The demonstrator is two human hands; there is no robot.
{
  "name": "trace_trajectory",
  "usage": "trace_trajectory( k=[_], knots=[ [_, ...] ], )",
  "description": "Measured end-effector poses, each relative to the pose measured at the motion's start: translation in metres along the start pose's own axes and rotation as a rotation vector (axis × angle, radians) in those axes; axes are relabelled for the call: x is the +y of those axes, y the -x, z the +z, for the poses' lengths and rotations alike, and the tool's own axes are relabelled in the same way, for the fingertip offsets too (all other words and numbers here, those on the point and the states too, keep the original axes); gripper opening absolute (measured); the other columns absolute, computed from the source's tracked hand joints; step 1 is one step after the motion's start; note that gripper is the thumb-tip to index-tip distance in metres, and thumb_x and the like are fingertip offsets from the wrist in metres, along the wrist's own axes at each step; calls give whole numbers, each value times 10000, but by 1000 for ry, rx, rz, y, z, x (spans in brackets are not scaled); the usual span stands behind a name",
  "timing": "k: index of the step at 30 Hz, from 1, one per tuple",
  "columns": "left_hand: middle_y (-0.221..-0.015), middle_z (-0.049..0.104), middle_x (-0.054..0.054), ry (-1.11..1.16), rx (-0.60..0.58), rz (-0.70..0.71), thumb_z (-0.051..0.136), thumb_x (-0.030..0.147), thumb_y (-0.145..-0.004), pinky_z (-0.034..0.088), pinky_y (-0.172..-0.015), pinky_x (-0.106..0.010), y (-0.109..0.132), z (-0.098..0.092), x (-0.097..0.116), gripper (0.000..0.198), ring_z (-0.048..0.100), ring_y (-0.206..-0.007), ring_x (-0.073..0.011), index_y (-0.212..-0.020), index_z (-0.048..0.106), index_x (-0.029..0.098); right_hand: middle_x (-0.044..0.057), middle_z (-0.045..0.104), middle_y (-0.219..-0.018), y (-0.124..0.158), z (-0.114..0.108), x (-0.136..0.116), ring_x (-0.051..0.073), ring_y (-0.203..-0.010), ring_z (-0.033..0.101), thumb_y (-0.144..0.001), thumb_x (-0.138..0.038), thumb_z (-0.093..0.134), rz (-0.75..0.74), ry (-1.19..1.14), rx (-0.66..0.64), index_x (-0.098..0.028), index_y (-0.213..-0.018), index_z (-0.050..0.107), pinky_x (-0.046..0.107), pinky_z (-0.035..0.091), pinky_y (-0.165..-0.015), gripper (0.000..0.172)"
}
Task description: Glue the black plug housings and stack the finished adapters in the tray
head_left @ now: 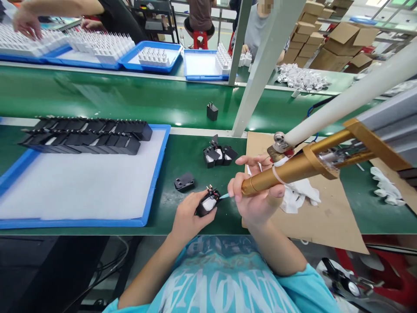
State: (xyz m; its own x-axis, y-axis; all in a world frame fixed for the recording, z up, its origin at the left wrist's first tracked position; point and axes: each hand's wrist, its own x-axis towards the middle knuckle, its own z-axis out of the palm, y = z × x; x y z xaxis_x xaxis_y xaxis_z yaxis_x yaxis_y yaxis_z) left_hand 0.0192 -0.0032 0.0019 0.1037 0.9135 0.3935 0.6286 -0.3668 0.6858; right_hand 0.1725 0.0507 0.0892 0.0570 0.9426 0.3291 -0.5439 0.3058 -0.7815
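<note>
Charger shell (208, 204) over near edge of surface (182, 152), in left hand (189, 215) grip | right hand (257, 198) grip closed on gold dispenser (293, 171) (tip at shell) | risk: shell tilts, tip slips off

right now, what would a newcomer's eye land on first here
The long gold dispensing tool, gripped in the right hand at centre right, has its blue tip at the open black charger shell in the left hand. Left of them, a blue tray holds two rows of black shells.
</note>
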Motion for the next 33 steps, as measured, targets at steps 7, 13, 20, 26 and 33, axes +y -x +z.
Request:
trace_trajectory(
  k=[7, 13, 20, 26, 33],
  knots=[
    [-948, 730, -43, -3, 17, 20, 676, 258, -799, 557, -668, -267, -2, -1, 3, 341, 689, -756, -169, -1126, 604, 188, -18, 592, -1003, 2, 0, 2, 32, -359, 465, -790, -658, 569, -36, -16, -17, -284, -918, 437, 253, 408, -350, 417],
    [-896, 732, -42, -26, -14, -56, 663, 303, -804, 519, -559, -246, -1, 2, -1, 339, 639, -623, -139, -1118, 621, 181, 14, 618, -1009, 3, 2, 0, 56, -353, 456, -731, -727, 568, 19, -1, -2, -324, -1090, 411, 275, 393, -342, 562],
    [-847, 733, -30, -16, -20, -97, 674, 324, -799, 535, -604, -258, -3, 10, 2, 306, 676, -680, -166, -1076, 654, 196, 21, 613, -1016, 6, 14, 7, 67, -365, 462, -746, -725, 554, 13, -37, -21, -335, -1103, 397, 303, 453, -364, 552],
    [-943, 744, -56, 83, 72, -3, 688, 327, -810, 566, -723, -302, -5, 16, 6, 292, 704, -801, -195, -1065, 651, 189, 13, 570, -1084, 6, 21, 9, 56, -388, 502, -790, -642, 584, -16, -152, -92, -314, -1005, 460, 291, 477, -363, 412],
    [-938, 756, -62, 32, 41, -77, 671, 361, -811, 574, -731, -315, -4, 18, 5, 337, 719, -797, -213, -1106, 654, 197, 33, 587, -1095, 10, 16, 12, 78, -403, 488, -784, -711, 515, -45, -96, -96, -367, -1140, 428, 311, 476, -371, 502]
  ],
)
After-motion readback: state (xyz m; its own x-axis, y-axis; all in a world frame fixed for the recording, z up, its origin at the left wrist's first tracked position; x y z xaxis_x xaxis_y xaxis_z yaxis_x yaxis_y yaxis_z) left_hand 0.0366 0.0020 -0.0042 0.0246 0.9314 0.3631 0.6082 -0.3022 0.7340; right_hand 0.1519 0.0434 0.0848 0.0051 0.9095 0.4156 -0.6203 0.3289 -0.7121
